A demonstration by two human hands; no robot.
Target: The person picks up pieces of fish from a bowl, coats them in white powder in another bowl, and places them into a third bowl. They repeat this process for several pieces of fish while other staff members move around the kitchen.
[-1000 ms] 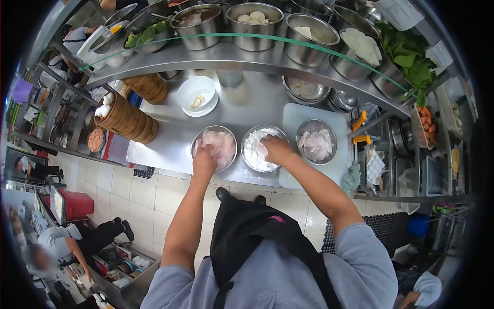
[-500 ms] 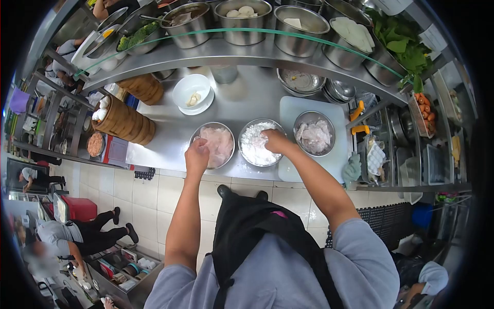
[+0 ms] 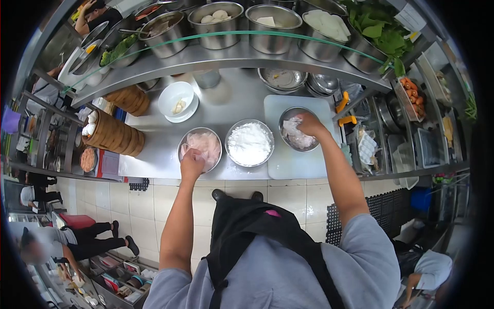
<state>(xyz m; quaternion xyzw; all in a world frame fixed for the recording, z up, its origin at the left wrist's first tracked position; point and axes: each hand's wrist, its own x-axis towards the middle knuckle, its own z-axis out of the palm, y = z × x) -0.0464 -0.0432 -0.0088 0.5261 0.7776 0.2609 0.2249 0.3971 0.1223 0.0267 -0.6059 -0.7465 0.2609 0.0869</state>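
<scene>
My left hand [image 3: 192, 164] is at the near edge of a steel bowl [image 3: 181, 148] of pale pink raw meat slices [image 3: 207, 146]. Its fingers are bent together on a slice. In the middle stands another steel bowl [image 3: 249, 165] filled with white flour [image 3: 249, 143]. My right hand [image 3: 311, 125] reaches into the right-hand steel bowl [image 3: 282, 123], its fingers closed on the flour-coated meat [image 3: 295, 134] there. The fingertips are partly hidden in that bowl.
A white cutting board [image 3: 272, 167] lies under the right bowl. Bamboo steamers [image 3: 121, 136] and a white bowl [image 3: 167, 100] with pale pieces stand left. A steel shelf [image 3: 226, 55] with several pots runs across the back. A co-worker [image 3: 67, 237] is at the lower left.
My right hand has left the flour and moved right into the bowl of coated meat. My left hand has shifted to the near edge of the raw meat bowl.
</scene>
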